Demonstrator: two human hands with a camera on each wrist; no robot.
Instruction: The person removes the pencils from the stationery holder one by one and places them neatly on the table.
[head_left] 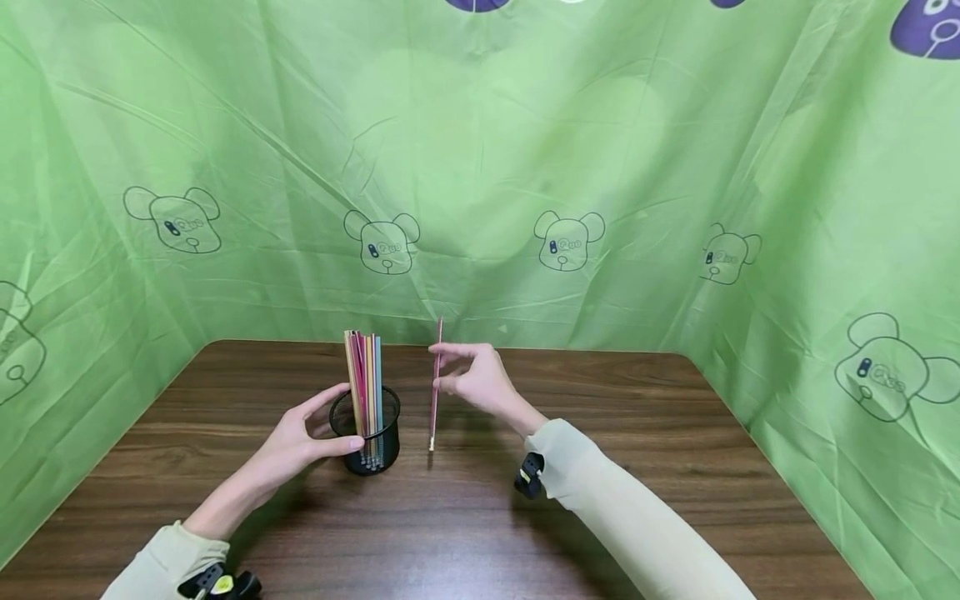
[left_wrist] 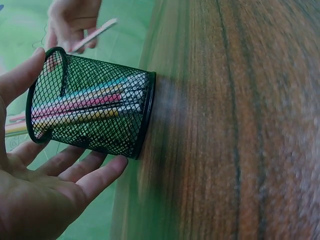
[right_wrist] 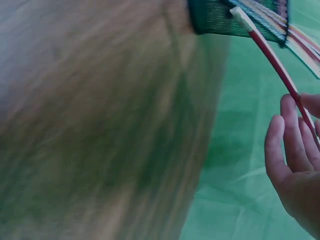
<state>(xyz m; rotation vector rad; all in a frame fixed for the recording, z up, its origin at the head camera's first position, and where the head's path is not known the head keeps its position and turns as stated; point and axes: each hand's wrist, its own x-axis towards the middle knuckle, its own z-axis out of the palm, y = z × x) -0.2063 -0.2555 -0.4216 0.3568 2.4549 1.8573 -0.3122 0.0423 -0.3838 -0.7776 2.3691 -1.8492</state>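
Cup of black mesh stands on the table, bundled pencils inside, left hand clasping it, presumably for steadiness. Right hand pinches a pink pencil just beside, gripped high, likely leaving its lower end free.

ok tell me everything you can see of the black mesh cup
The black mesh cup looks like metal: round, open-topped, with a solid black rim and base band. It stands upright on the brown table, holding several coloured pencils. The left hand holds it, thumb at the rim.
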